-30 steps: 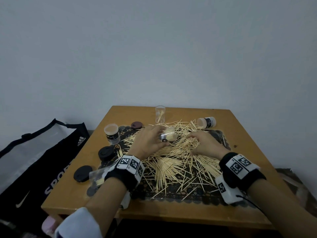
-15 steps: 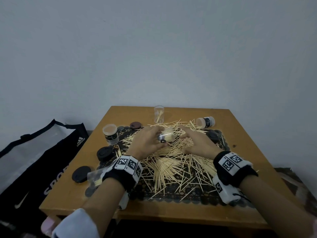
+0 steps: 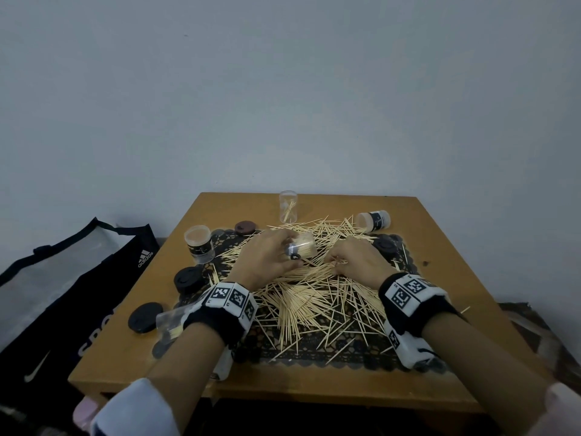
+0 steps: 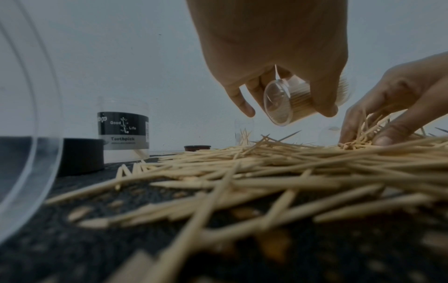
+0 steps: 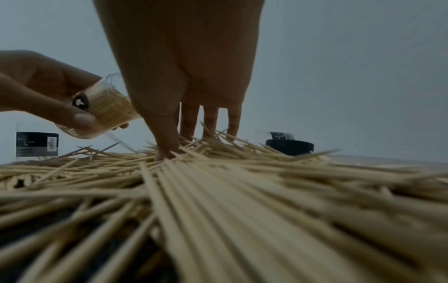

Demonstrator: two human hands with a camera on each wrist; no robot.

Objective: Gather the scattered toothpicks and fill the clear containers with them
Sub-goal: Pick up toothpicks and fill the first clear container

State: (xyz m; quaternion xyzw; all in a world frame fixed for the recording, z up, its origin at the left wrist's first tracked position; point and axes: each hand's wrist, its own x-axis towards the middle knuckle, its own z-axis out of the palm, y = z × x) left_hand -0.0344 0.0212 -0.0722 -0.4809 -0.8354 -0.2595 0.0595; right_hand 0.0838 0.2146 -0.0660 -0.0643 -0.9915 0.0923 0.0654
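The left hand (image 3: 265, 261) holds a clear container (image 4: 288, 104) in a closed grip, tilted with its mouth toward the right side of the desk (image 3: 446, 247), already packed with toothpicks. Just beside that mouth, the right hand (image 3: 356, 262) presses down into the scattered toothpicks (image 3: 314, 297) near the desk's middle, its grip narrowing around a small bunch. That bunch's long axis must line up with the container's before it slides in, and the right hand is nearer.
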